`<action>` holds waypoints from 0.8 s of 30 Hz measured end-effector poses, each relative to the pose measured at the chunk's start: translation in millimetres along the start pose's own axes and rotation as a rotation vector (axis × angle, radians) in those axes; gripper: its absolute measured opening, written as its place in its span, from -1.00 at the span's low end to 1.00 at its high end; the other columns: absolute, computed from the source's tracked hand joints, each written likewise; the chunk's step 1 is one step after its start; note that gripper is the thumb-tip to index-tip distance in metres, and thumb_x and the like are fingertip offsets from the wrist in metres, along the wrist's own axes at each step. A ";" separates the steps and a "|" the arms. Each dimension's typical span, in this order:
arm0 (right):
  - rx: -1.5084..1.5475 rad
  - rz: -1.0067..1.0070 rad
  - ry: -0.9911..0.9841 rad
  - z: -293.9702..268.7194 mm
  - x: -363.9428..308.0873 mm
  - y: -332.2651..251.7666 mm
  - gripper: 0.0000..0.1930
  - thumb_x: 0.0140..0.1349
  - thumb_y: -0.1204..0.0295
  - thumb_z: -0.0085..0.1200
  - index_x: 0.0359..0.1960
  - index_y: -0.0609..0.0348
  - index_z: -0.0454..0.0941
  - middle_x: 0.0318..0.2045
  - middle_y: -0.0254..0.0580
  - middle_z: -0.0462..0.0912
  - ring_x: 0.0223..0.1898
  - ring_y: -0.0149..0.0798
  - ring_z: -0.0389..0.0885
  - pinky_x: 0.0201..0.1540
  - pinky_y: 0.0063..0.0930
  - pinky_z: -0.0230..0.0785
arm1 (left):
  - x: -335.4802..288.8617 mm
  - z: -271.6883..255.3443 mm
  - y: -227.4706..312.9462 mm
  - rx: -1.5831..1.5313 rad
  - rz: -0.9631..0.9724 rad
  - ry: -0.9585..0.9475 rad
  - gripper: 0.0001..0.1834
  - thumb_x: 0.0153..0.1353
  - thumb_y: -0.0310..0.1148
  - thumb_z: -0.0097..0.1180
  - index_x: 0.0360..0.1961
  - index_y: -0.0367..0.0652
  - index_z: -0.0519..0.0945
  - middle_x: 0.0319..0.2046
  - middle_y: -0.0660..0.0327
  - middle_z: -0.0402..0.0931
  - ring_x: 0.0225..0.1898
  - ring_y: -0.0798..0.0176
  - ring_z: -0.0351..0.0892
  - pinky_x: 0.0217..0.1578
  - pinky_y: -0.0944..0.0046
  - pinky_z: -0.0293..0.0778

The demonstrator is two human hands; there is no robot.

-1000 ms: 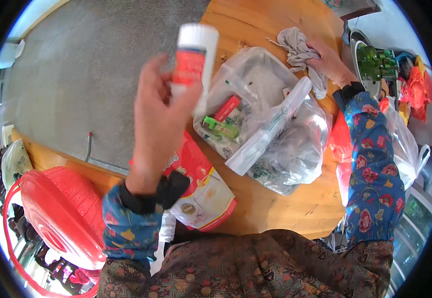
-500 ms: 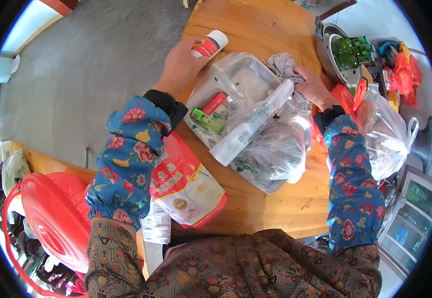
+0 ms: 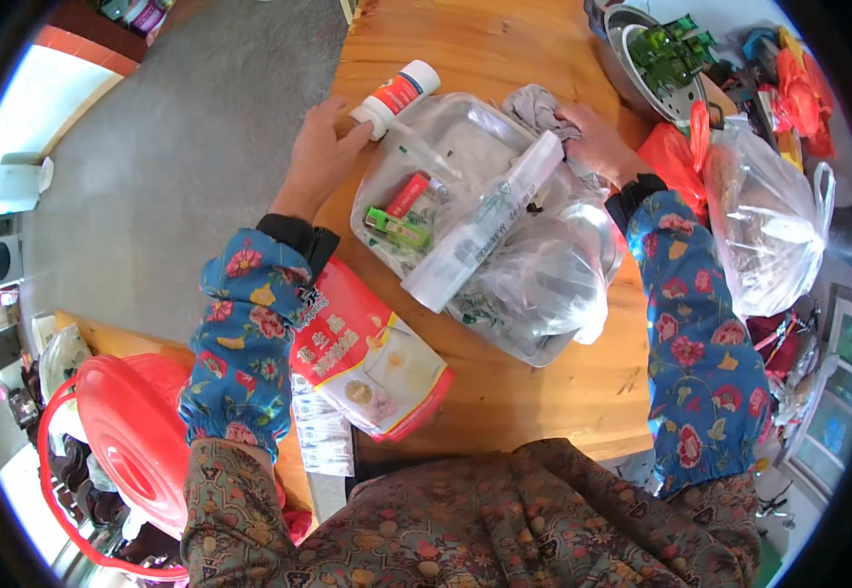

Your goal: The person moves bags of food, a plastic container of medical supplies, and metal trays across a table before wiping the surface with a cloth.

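Beside the far left edge of the table, a white bottle with an orange-red label (image 3: 394, 99) lies on its side. My left hand (image 3: 320, 157) is at its base, thumb and fingers apart, with the thumb close to or touching the bottle. My right hand (image 3: 602, 145) grips a crumpled grey cloth (image 3: 536, 110) at the far right side of a metal tray (image 3: 365, 186). Clear plastic bags (image 3: 544, 284) fill the tray, along with a rolled bag (image 3: 485, 223), a green lighter (image 3: 397, 227) and a small red box (image 3: 407, 195). A red and white food pouch (image 3: 362, 358) lies nearer me.
A metal basin (image 3: 632, 73) with green bottles (image 3: 671, 54) stands at the far right. Nearer sit a red bag (image 3: 671, 157) and a tied clear bag (image 3: 764, 225). Left of me is a red plastic lid (image 3: 132, 441). A white packet strip (image 3: 321, 426) lies under the pouch.
My left hand has loosened from around the bottle and drawn back to its base, so more of the bottle shows. The right hand stays at the cloth. The whole view has shifted slightly.
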State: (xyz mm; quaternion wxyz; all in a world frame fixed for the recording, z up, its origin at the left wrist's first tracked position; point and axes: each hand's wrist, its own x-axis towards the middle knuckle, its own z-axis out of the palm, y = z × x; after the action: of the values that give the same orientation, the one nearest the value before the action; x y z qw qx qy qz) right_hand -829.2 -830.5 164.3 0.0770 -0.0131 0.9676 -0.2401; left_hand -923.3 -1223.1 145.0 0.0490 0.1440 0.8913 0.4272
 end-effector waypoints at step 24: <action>0.065 -0.169 0.399 3.8 -103.5 -29.7 -0.54 0.08 0.49 0.11 0.07 0.26 0.40 0.09 0.08 0.40 0.14 0.09 0.37 0.20 -0.22 0.25 | 43.6 12.2 37.4 0.280 0.155 -0.052 -0.41 -0.04 -0.22 0.32 0.02 -0.16 0.42 -0.12 -0.04 0.52 -0.06 -0.15 0.51 -0.08 -0.01 0.45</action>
State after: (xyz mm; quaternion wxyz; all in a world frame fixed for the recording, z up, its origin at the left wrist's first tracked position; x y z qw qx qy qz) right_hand -726.8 -852.0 189.6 -0.1362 -0.0436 0.9508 -0.2748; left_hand -954.3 -1178.8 167.9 0.0184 0.2286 0.9267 0.2976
